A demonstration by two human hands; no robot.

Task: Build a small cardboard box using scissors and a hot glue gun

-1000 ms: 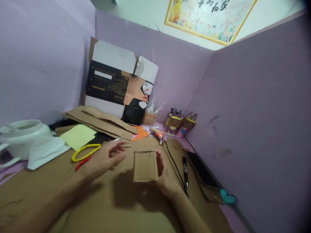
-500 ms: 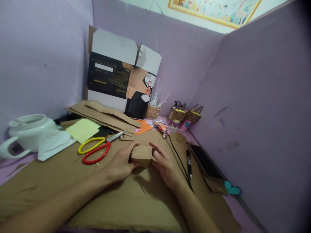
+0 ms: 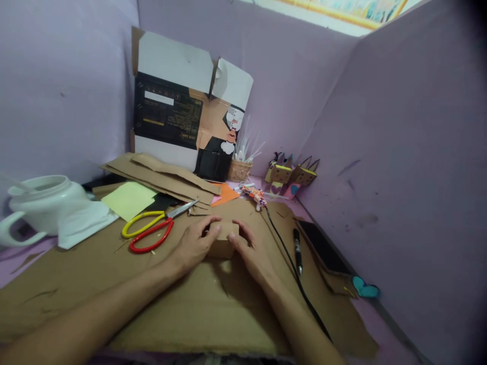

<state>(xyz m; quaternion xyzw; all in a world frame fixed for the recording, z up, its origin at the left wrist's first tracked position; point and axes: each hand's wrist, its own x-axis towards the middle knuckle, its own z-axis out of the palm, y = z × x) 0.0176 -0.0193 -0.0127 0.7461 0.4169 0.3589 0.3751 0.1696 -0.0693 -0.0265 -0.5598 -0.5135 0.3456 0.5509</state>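
A small brown cardboard box (image 3: pixel 222 247) sits between my two hands, low over the large cardboard sheet (image 3: pixel 182 314). My left hand (image 3: pixel 198 241) is wrapped round its left side, thumb on the top edge. On the other side my right hand (image 3: pixel 253 251) grips it, with the thumb on the upper right corner and fingers behind. The far side of the box is hidden. Left of my hands lie scissors (image 3: pixel 169 221) with one yellow and one red handle, blades slightly apart.
Behind the scissors are cardboard strips (image 3: pixel 163 175) and a yellow-green paper (image 3: pixel 128 199). A white teapot (image 3: pixel 53 205) stands at left. To the right are a black cable (image 3: pixel 283 246), a pen (image 3: pixel 297 252) and a phone (image 3: pixel 323 246). A flattened carton (image 3: pixel 167 111) leans on the wall.
Both thumbs have moved up onto the top of the box, and the box has tilted so its front face shows lower down. The view has shifted slightly.
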